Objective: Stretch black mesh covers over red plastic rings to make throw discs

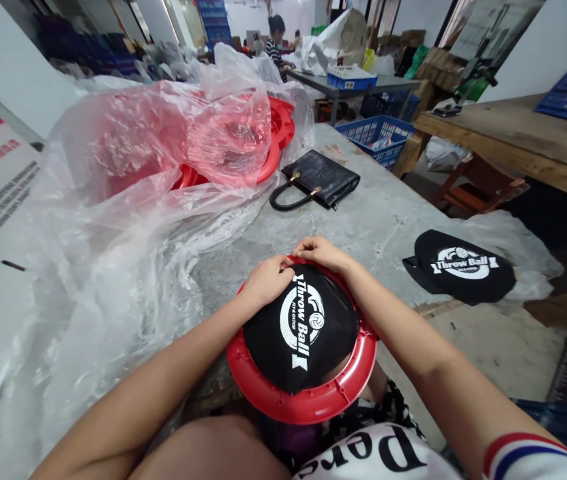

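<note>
A red plastic ring point(303, 410) rests against my lap and the table's near edge. Across its opening lies a black fabric piece point(268, 333) printed in white with "Throw Ball". At the ring's far side, my left hand point(270, 277) is closed, thumb and fingers pinching the fabric's edge by the rim. Close beside it, my right hand point(320, 252) curls its fingers over the same stretch of rim and fabric edge. The fingertips nearly meet, and what lies under them is partly hidden. Near the ring's front, a gap shows between fabric and rim.
Clear plastic sheeting point(128, 247) covers the table's left side, with more red rings point(280, 123) in it. A black handbag point(320, 177) lies ahead. More black printed fabric point(463, 270) sits at the right edge. Beyond are a blue basket point(383, 133) and a person point(276, 47).
</note>
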Available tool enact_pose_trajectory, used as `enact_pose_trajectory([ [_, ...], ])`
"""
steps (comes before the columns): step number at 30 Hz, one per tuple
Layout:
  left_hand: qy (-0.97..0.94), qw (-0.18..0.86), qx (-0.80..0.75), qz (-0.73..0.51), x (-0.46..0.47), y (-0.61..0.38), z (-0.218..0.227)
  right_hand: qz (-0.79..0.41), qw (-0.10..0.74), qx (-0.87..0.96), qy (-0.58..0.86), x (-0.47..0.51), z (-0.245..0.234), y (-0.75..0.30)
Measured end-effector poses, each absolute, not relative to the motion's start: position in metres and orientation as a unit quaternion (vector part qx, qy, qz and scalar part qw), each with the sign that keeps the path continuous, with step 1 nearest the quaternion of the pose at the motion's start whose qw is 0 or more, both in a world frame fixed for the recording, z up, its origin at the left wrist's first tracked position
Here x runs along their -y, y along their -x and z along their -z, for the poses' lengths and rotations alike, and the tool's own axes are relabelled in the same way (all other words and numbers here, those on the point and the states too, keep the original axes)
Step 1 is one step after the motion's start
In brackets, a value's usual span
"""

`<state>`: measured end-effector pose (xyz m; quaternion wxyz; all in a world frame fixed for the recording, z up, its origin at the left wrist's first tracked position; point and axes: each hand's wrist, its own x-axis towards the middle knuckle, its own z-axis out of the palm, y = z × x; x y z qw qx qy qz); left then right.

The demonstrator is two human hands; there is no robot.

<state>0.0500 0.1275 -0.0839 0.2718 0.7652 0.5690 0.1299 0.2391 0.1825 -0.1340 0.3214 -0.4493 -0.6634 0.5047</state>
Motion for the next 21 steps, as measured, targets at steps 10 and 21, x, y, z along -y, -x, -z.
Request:
enact_pose_trajectory([
  [10, -0.791, 0.161, -0.582, -0.094, -0.139, -0.055, 0.093, -0.419, 0.32, 0.75, 0.4, -0.187, 0.144, -0.246],
  [21, -0.782, 0.176, -0.593, -0.074, -0.147, -0.056, 0.09, -0.365, 0.278, 0.792, 0.403, -0.186, 0.144, -0.245],
])
